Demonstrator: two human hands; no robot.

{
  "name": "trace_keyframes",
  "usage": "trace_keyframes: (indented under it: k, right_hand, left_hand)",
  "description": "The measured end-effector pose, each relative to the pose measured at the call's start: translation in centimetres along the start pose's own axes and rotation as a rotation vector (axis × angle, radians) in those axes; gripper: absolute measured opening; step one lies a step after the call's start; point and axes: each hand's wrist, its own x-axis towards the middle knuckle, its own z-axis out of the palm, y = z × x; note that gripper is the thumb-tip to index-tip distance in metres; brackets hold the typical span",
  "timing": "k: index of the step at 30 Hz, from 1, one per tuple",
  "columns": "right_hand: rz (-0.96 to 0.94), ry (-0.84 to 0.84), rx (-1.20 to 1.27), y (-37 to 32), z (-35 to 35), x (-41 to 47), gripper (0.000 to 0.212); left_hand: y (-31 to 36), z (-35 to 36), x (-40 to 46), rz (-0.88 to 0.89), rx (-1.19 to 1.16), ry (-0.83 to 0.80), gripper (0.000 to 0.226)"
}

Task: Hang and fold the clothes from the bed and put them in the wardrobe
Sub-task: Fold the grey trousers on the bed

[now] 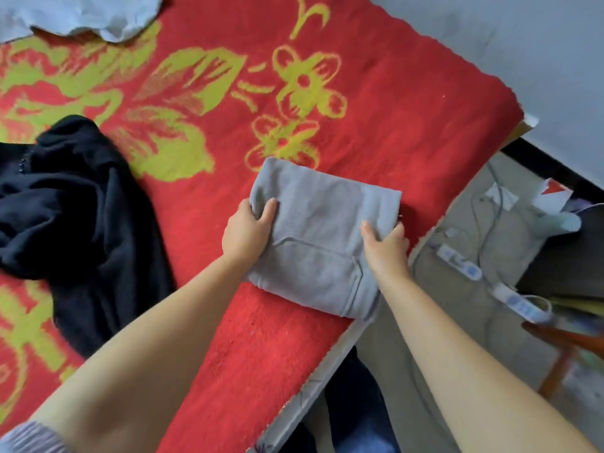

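Bed (392,103) fills most of your view, covered by a red blanket (228,322) with a yellow-green flower and leaf pattern. Its corner sits at upper right against a pale wall (539,44). Everything below is placed relative to the folded grey garment (323,237).

Left of the garment, well apart: a black garment (81,204) lying crumpled on the blanket. Far above and to the left, at the top edge of view: a pale blue-white cloth (81,14), bunched, only partly in frame.

Right of the garment, past the bed edge: a grey floor (457,338) with 2 white power strips (464,263) and loose cables. Further right, a red-and-white card or box (552,194), too blurred to identify, and a reddish wooden piece of furniture (562,344) at the lower right.

The grey garment itself lies on the blanket, close to the near-right edge of the bed, folded into a compact rectangle. A stitched pocket outline faces up on its lower half. Its long axis runs from upper left to lower right, and its lower right corner reaches the bed edge.

Your left hand (248,230) holds the garment's left edge: thumb on top, fingers curled round the fold. Your right hand (385,246) holds the right edge the same way, thumb on top, fingers wrapped under and out of sight. Both forearms are bare.
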Motion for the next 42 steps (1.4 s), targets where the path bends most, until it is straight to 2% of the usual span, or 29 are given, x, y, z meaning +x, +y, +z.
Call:
trace_keyframes:
  k: [3,5,10,12,14,16,18,20,22,25,27,31,33,35,38,42]
  right_hand:
    - [-0.134,0.156,-0.027,0.9,0.8,0.2,0.042]
    - [-0.211,0.205,-0.054,1.7,1.3,0.5,0.029]
    - [-0.197,0.170,-0.090,2.4,2.2,1.3,0.028]
    - [-0.205,0.117,-0.156,2.6,0.9,1.0,0.037]
    - [-0.354,0.148,-0.307,3.0,-0.5,-0.1,0.058]
    - [-0.636,0.150,-0.532,3.3,-0.7,-2.5,0.074]
    - [-0.870,0.050,-0.769,4.2,0.7,-5.4,0.091]
    - [-0.906,-0.091,-0.981,5.0,2.5,-7.8,0.111]
    - [-0.805,-0.169,-1.119,6.1,4.1,-8.5,0.119]
    - [-0.706,-0.088,-1.181,6.3,5.9,-7.8,0.109]
    - [-0.704,-0.047,-1.201,6.3,6.7,-7.4,0.100]
    - [-0.808,0.058,-1.159,5.8,5.6,-6.2,0.084]
    - [-0.852,0.029,-1.105,4.5,4.2,-5.6,0.072]
    - [-0.813,-0.070,-1.067,2.3,2.8,-5.1,0.068]
    - [-0.782,-0.129,-1.050,-2.0,-0.1,-5.3,0.066]
    - [-0.882,-0.125,-1.055,-8.3,-3.8,-7.9,0.062]
  left_hand:
    - [-0.6,0.6,-0.1,0.102,0.013,0.109,0.037]
    - [-1.6,1.0,0.2,0.125,0.049,0.111,0.038]
    - [-2.5,2.3,0.7,-0.018,0.149,0.071,0.045]
    - [-2.6,1.3,-0.1,0.012,0.168,0.096,0.042]
    - [-3.8,-0.2,-1.1,0.256,0.223,0.189,0.048]
    - [-4.8,-1.3,-2.7,0.633,0.365,0.266,0.063]
    - [-5.3,-1.1,-4.5,0.960,0.470,0.172,0.076]
    - [-5.8,0.1,-6.5,1.126,0.646,-0.023,0.091]
    - [-6.2,1.2,-7.5,1.122,0.823,-0.094,0.096]
    - [-6.2,2.1,-6.8,1.092,0.878,0.053,0.073]
    - [-6.3,2.5,-5.9,1.132,0.892,0.119,0.056]
    - [-5.0,2.4,-5.4,1.137,0.839,0.135,0.046]
    - [-3.5,1.7,-5.4,1.131,0.806,0.108,0.038]
    - [-1.3,0.2,-5.4,1.067,0.799,0.040,0.028]
    - [2.2,-2.7,-5.5,0.878,0.806,-0.082,0.038]
    - [5.9,-7.7,-7.0,0.788,0.832,-0.007,0.041]
